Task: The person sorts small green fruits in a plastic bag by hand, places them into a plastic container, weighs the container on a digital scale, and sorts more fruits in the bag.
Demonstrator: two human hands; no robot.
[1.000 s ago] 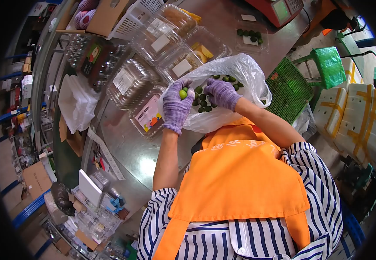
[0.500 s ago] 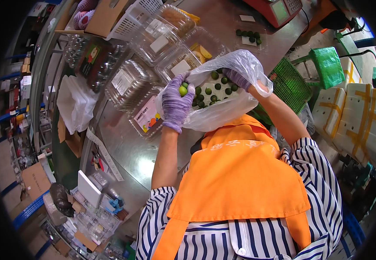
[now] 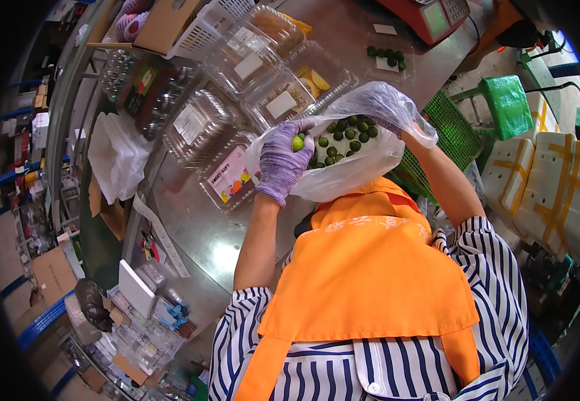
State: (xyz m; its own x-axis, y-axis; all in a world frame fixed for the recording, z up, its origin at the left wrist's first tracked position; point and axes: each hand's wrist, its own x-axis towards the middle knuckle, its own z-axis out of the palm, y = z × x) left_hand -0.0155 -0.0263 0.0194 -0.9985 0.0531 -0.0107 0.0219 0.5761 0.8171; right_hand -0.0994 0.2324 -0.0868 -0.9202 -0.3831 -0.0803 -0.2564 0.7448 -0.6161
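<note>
My left hand [image 3: 283,160], in a purple knitted glove, is closed around small green limes; one light green lime [image 3: 297,143] shows between thumb and fingers. It is at the left side of a clear plastic bag [image 3: 363,172]. Inside the bag lie several darker green limes [image 3: 349,134] over a whitish surface. My right hand [image 3: 378,110], also gloved, reaches into the bag at the upper right, its fingers hidden behind the crinkled film. Left of the bag is a clear box with a pink "Sweet Gift" label [image 3: 228,175].
Clear clamshell boxes [image 3: 278,105], some with cut yellow fruit, stand beyond the bag. A small pack of green limes [image 3: 389,59] lies near a red scale [image 3: 430,20]. A green basket [image 3: 451,130] and taped foam boxes [image 3: 547,190] are on the right.
My left hand has moved slightly right with its limes. My right hand has shifted a little right and the bag with it. The limes inside have rolled toward the bag's upper right.
</note>
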